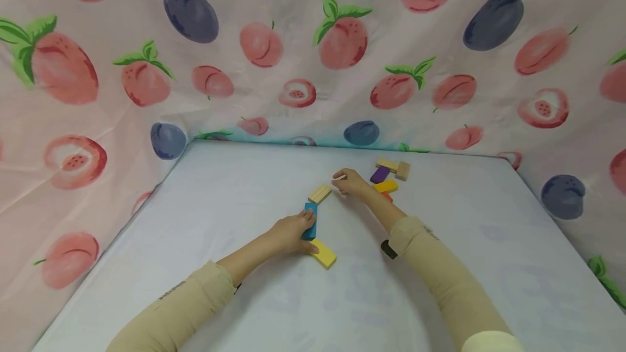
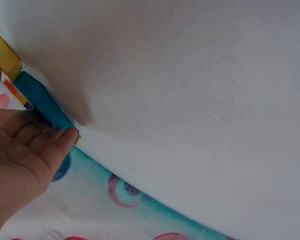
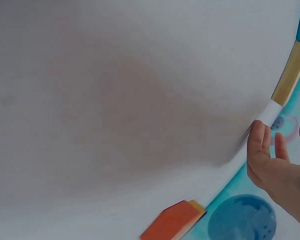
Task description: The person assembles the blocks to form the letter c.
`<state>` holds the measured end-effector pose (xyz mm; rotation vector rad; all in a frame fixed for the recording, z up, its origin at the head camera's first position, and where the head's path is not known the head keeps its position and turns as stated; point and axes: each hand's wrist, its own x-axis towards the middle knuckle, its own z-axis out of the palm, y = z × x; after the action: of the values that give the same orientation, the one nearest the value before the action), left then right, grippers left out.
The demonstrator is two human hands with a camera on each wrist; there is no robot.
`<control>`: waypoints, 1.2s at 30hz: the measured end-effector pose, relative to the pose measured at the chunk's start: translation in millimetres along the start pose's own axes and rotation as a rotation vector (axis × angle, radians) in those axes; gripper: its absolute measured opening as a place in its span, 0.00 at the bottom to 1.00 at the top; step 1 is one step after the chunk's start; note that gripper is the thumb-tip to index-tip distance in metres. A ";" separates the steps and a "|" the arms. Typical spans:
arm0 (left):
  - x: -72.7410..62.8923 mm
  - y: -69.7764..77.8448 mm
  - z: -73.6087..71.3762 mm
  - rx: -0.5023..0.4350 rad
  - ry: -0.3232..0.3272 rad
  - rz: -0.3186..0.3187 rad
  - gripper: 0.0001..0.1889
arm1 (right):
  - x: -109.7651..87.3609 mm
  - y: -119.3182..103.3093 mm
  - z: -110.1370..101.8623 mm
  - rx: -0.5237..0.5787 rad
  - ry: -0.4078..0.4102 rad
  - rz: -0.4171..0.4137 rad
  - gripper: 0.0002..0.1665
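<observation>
My beige sleeves [image 1: 447,281] lie nearest. My left hand [image 1: 288,233] has its fingers over the blue block [image 1: 308,230], thumb at the yellow block [image 1: 325,256]; whether they grip I cannot tell. The yellow and blue blocks meet at their ends, and the pale wooden block [image 1: 320,194] sits by the blue one's far end. My right hand [image 1: 353,183] holds nothing, fingers relaxed, near that wooden block. Beyond my right wrist, an amber block [image 1: 386,186], an orange block [image 1: 388,196], a purple block [image 1: 379,174] and two wooden pieces [image 1: 402,171] cluster on the white surface [image 1: 244,178].
</observation>
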<state>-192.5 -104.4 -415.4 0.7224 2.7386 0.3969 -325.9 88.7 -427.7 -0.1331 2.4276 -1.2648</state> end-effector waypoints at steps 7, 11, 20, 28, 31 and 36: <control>-1.0 2.1 -0.3 -0.005 0.007 0.006 0.44 | -20.8 1.3 -12.0 0.066 0.039 -0.002 0.22; -0.7 2.7 -0.3 0.001 0.011 0.008 0.44 | -26.7 3.2 -19.2 0.016 0.062 -0.037 0.20; -3.3 2.7 -1.1 0.015 0.010 0.006 0.43 | -37.8 1.9 -29.6 -0.024 0.121 -0.061 0.19; -1.5 2.7 -1.0 0.015 0.001 0.011 0.43 | -35.0 3.2 -52.9 0.035 0.126 -0.041 0.22; -1.4 3.4 -1.5 0.011 0.002 0.010 0.43 | -37.3 1.7 -60.6 0.089 0.115 -0.006 0.23; -1.4 3.4 -1.0 0.011 0.003 0.007 0.42 | -43.5 2.4 -72.9 0.117 0.131 0.022 0.24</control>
<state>-190.2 -102.5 -413.1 0.7352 2.7438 0.3856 -314.2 157.4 -379.2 0.0101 2.4478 -1.4435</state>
